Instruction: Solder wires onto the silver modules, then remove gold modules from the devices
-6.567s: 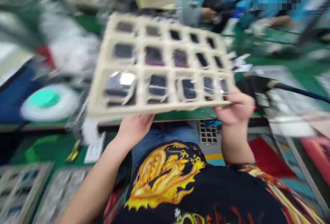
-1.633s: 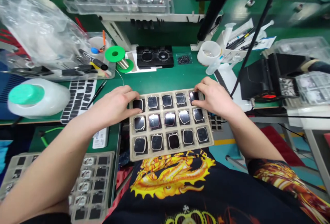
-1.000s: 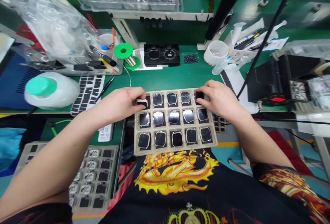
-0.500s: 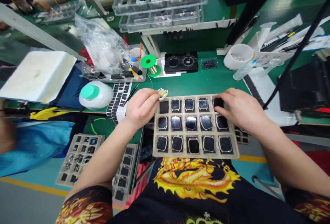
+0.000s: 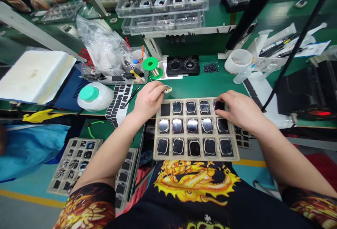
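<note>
Pinched in the fingertips of my left hand [image 5: 149, 99] is a small white watch case [image 5: 167, 89], with something yellow showing inside it. That hand is above the back left corner of a beige compartment tray [image 5: 197, 160]. Square watches with dark screens fill most of its pockets; the back left pocket [image 5: 165, 109] shows only its dark bottom. My right hand [image 5: 238, 111] is at the tray's back right pocket, thumb and fingers closed around the edges of a dark-faced watch [image 5: 219, 106]. Part of this watch is hidden by the fingers.
Behind the tray are a green solder spool [image 5: 150, 64], a black fixture [image 5: 183, 66] and a small box of screws [image 5: 210, 67]. A white bottle [image 5: 94, 96] stands left, a white cup [image 5: 238, 61] right. A black cable [image 5: 295, 46] hangs at right. Other people's hands show at top left.
My left hand has risen slightly with the watch case, which is now tilted more edge-on. My right hand stays at the same pocket. The whole view has shifted a little.
</note>
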### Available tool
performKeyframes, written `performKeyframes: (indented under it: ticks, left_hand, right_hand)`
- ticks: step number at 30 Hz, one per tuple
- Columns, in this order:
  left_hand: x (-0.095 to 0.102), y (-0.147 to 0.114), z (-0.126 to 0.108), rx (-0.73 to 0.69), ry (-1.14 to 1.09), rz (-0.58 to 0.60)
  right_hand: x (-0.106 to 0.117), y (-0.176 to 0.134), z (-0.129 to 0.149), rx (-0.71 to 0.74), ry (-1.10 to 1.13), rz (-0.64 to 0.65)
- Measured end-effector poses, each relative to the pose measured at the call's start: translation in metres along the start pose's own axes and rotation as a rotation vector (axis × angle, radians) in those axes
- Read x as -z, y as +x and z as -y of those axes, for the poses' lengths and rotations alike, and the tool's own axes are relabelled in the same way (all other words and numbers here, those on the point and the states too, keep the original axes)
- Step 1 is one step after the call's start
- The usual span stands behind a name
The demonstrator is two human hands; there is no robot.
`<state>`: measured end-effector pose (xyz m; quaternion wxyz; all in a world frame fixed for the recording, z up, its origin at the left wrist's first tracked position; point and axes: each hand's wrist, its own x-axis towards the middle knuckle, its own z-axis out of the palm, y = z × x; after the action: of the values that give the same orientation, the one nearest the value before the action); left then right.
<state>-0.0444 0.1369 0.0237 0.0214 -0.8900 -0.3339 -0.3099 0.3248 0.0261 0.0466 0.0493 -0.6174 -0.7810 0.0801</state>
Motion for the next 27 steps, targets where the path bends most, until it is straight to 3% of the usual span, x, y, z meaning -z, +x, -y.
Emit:
performKeyframes:
  ticks: [5, 14, 19, 23, 27]
  left_hand:
    - [-0.013, 0.009, 0.016, 0.181, -0.02, 0.182]
    - [-0.01, 0.021, 0.002, 0.414, 0.141, 0.262]
    - [-0.011, 0.024, 0.005, 0.405, 0.034, 0.31]
    - [-0.01, 0.025, 0.009, 0.288, -0.193, 0.329]
    - [-0.01, 0.022, 0.011, 0.25, -0.24, 0.333]
  right_hand:
    - [0.002, 0.0, -0.001, -0.008, -0.008, 0.025]
    - [0.003, -0.002, 0.0, 0.037, 0.055, -0.015]
    - [0.006, 0.001, -0.001, 0.027, 0.117, -0.001]
    - [0.012, 0.002, -0.005, 0.071, 0.139, 0.005]
    - [0.015, 0.004, -0.007, 0.085, 0.204, 0.051]
